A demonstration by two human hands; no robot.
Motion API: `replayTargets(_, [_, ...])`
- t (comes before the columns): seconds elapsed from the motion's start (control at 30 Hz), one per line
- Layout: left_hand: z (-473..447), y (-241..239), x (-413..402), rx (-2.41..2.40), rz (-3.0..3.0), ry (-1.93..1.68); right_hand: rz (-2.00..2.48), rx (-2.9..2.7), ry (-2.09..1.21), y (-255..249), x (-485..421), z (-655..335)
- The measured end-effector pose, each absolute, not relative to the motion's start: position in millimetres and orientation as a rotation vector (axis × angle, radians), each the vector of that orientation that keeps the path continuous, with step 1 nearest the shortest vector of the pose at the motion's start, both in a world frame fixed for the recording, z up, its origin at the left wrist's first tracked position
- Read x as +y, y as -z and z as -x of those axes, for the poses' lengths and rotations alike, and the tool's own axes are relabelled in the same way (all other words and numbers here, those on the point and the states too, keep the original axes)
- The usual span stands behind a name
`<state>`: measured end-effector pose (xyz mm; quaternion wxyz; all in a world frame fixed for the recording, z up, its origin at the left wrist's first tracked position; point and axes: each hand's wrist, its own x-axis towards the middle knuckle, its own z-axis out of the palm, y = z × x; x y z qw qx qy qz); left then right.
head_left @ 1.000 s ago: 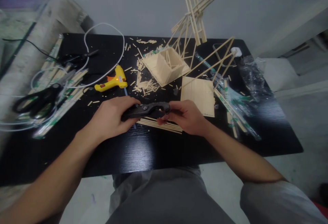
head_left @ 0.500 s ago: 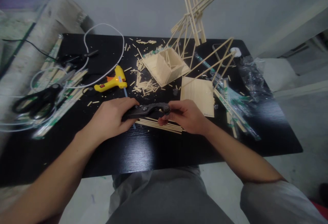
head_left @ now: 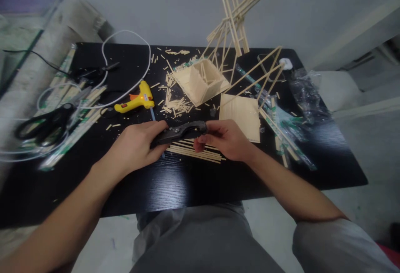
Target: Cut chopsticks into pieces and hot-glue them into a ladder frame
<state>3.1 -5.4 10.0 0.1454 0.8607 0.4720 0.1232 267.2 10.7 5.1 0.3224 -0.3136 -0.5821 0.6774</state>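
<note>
The person's left hand (head_left: pixel 140 144) is closed around the body of a black hand tool (head_left: pixel 183 132), thumb on top and fingers beneath, holding it roughly level above the near part of the black desk (head_left: pixel 140 191). The right hand (head_left: pixel 228 139) is at the tool's other end, fingers curled, with thumb and forefinger drawn close together at the curved tip; whether they pinch the tool itself or some small piece beside it cannot be made out. Beneath the tool, between the two hands in the view, a row of thin wooden sticks (head_left: pixel 195 153) lies on the desk. A square wooden panel (head_left: pixel 240 116) lies just beyond the right hand, and a yellow glue gun (head_left: pixel 137 99) rests beyond the left one, a translucent blue glue stick (head_left: pixel 153 114) jutting from it toward that hand. Farther back, an open-topped wooden box (head_left: pixel 203 79) stands on a flat base, with short stick offcuts (head_left: pixel 178 106) scattered to its left and a tall crossed stick frame (head_left: pixel 233 12) rising behind it. Black-handled scissors (head_left: pixel 51 123) lie at the left over plastic-wrapped stick bundles (head_left: pixel 89 116), amid loops of white cable (head_left: pixel 150 54). At the right are more green-marked wrappers (head_left: pixel 286 125) with sticks among them, crumpled clear plastic (head_left: pixel 306 91) and a small white object (head_left: pixel 285 63).
</note>
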Motion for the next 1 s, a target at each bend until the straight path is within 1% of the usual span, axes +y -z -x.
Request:
replayTargets(0.2, [-2.9,-8.5,-6.1,1.367,-2.495,-0.365,0.846,-1.551,-1.732,-2.7,11.2,-268.0])
replayTargets(0.7, [-2.9,-9.0,-6.8,1.440,-2.493,-0.305,0.815,-1.510,-1.769,1.0,13.2,-268.2])
replayTargets(0.8, [-3.7,-10.3,-6.3,1.396,-2.477,-0.313,0.755,-1.508,-1.829,-0.1,12.9,-269.4])
replayTargets(1.0, [-5.1,-10.8,-4.4,1.256,-2.378,-0.349,0.552,-1.399,-2.048,3.2,10.6,-268.6])
